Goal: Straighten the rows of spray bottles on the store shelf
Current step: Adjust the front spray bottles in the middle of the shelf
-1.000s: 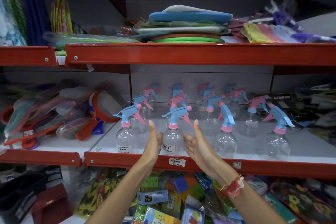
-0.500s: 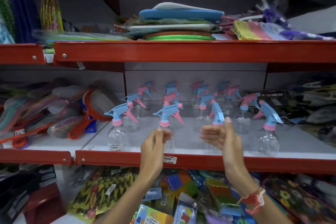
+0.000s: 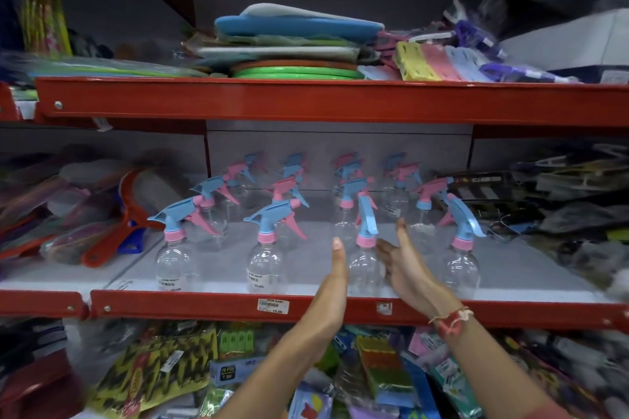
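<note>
The print on the price label [image 3: 273, 305] on the shelf's red front rail is too small to read. Goods at the right edge [image 3: 592, 241] smear into blur. The rear spray bottles [image 3: 343, 163] overlap, so their bodies are hidden.

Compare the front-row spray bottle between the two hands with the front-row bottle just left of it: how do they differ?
The bottle between the hands has its blue nozzle pointing toward the back of the shelf; the left neighbour has its nozzle pointing left. The neighbour shows a printed label; none is visible on the flanked bottle. The left hand and right hand bracket only the first; the neighbour stands untouched. Both are clear, upright, with pink collars.
</note>
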`<state>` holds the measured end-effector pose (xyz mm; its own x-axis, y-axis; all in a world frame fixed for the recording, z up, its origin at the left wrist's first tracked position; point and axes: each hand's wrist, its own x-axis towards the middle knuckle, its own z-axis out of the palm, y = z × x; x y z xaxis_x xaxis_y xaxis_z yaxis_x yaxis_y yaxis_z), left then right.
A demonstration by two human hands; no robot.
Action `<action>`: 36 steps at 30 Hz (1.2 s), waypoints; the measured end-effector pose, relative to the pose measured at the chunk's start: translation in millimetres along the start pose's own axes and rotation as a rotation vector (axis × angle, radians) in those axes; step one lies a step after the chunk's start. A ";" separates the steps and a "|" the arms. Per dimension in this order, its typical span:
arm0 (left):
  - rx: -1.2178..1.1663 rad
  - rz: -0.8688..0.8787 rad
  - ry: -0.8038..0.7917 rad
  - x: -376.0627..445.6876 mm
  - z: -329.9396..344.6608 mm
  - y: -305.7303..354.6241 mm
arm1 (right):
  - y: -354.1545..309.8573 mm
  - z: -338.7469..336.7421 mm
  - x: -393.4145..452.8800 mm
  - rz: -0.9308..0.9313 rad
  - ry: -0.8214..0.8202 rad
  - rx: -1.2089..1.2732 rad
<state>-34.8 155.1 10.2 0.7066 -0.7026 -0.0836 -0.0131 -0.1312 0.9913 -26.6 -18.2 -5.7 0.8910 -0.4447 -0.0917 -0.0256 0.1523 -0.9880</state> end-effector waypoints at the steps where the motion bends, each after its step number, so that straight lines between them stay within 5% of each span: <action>1: 0.001 0.007 -0.006 0.8 3.5 2.2 | -0.6 0.4 -1.8 0.014 -0.017 -0.028; 11: 0.012 0.039 0.017 37.1 -9.1 -6.4 | -9.4 2.0 -53.8 0.012 -0.180 -0.114; 36: 0.037 0.078 0.075 45.2 -4.5 -7.2 | -3.7 -11.8 -56.5 0.036 -0.206 -0.060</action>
<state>0.4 127.5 -0.2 0.7535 -0.6575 0.0026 -0.0952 -0.1051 0.9899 -82.2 -4.0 1.6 0.9626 -0.2494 -0.1056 -0.0805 0.1089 -0.9908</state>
